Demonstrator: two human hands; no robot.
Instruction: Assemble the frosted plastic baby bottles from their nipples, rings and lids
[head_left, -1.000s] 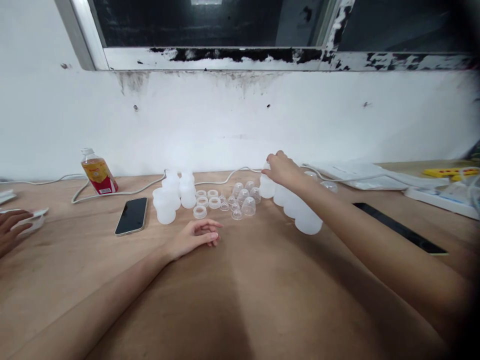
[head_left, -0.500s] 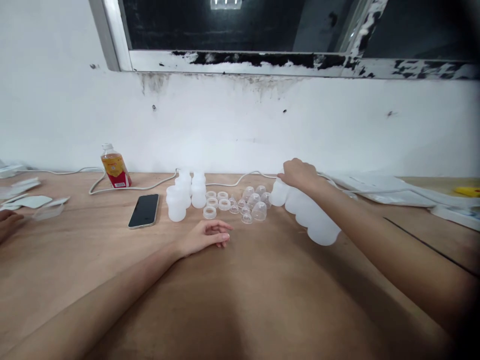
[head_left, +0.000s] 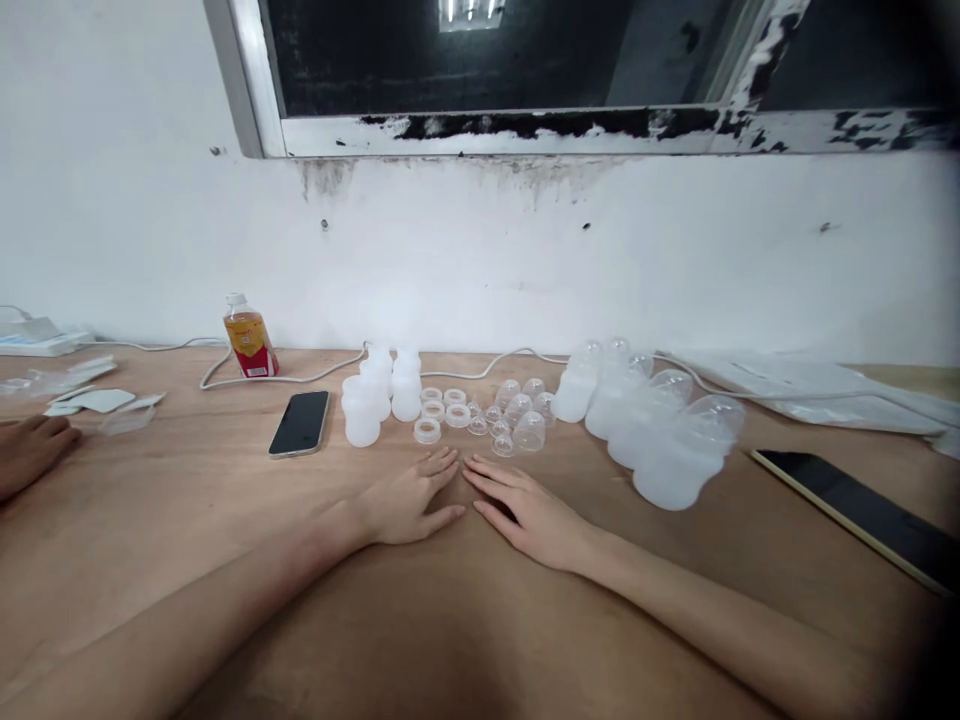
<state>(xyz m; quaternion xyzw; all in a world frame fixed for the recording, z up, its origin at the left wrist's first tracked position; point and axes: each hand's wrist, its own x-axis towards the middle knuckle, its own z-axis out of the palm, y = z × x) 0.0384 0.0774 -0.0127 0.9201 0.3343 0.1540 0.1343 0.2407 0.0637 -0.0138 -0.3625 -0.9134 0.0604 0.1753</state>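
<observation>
My left hand [head_left: 409, 500] and my right hand [head_left: 525, 510] lie flat, palms down, side by side on the wooden table [head_left: 480, 620], fingertips nearly touching; neither holds anything. Just beyond the fingers sit white rings [head_left: 442, 412] and small clear domed caps [head_left: 517, 415]. Left of these stand several translucent white bottle bodies [head_left: 375, 400]. A row of capped bottles [head_left: 645, 425] lies to the right, apart from my right hand.
A black phone [head_left: 300, 423] lies left of the bottles, a small drink bottle [head_left: 250, 339] and a white cable [head_left: 300, 375] behind it. Another person's hand [head_left: 30, 450] rests at the far left near plastic pieces [head_left: 97, 400]. A dark tablet [head_left: 862, 515] lies right.
My right hand let go of the capped bottles at the back and came down flat beside my left hand. My left hand turned palm down. The view shifted left.
</observation>
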